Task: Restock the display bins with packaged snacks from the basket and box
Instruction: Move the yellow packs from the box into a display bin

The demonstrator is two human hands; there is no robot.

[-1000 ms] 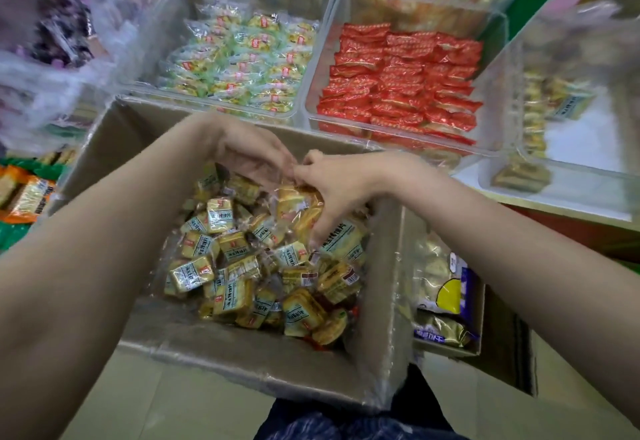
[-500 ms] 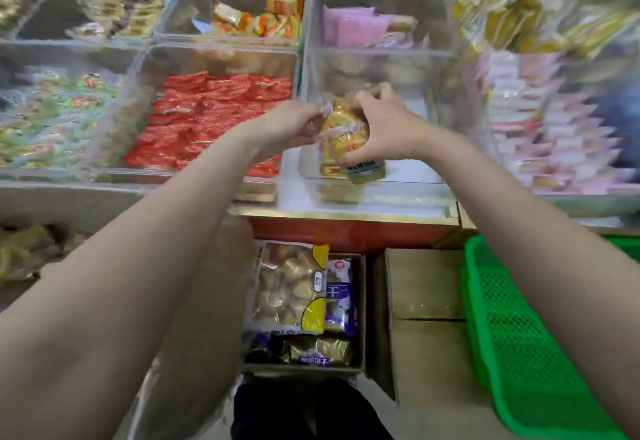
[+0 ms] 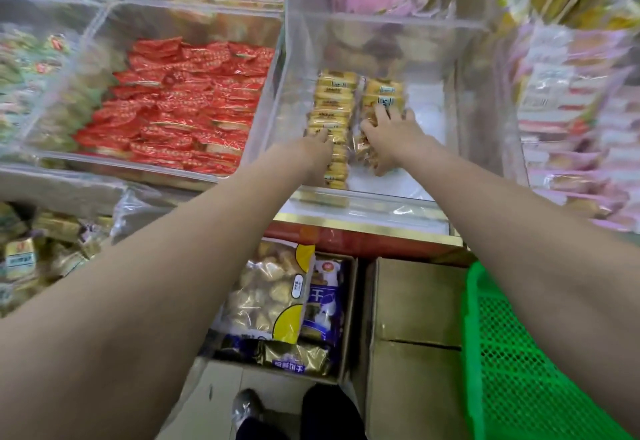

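Both hands (image 3: pixel 360 142) now down in bin (image 3: pixel 460 100), two rows of yellow snack packs (image 3: pixel 334 100)

Both hands have carried the yellow snack packets (image 3: pixel 334 107) from the box up into the clear bin (image 3: pixel 460 100), now pressing them down in rows.

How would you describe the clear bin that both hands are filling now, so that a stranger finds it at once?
Start at the bin of red packets; the clear bin directly right of it is the one. Its white floor is mostly bare, with only two rows of yellow snack packs at its left side, where the left hand and right hand rest. Neighbouring bins look far fuller.
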